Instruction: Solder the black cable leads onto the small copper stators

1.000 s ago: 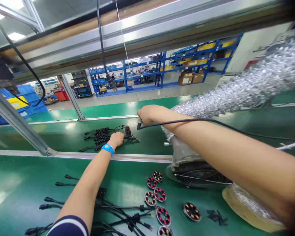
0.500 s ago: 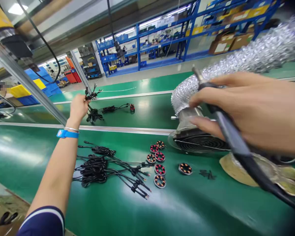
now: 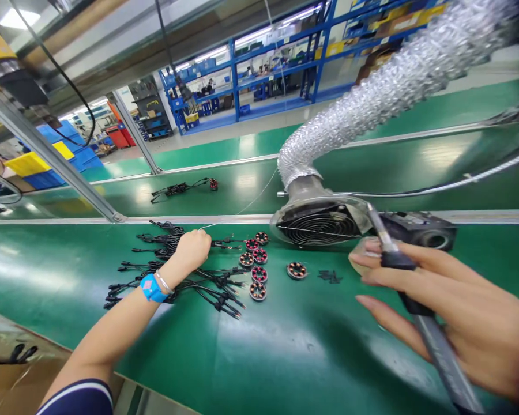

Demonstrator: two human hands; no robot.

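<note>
Cables: on green bench, left of coil rings | your left hand: curled over them, can't tell its grip | your right hand: pinching tool, tip up | fan: beyond tool

On my bench: cables to the left, rings in the middle, fan behind to the right.
My left hand is over the cables; just right of the rings lie a lone ring, then small tubes. The hose runs up rightward from the fan. My right hand has the soldering iron. Beyond the rail lies another cable.
</note>
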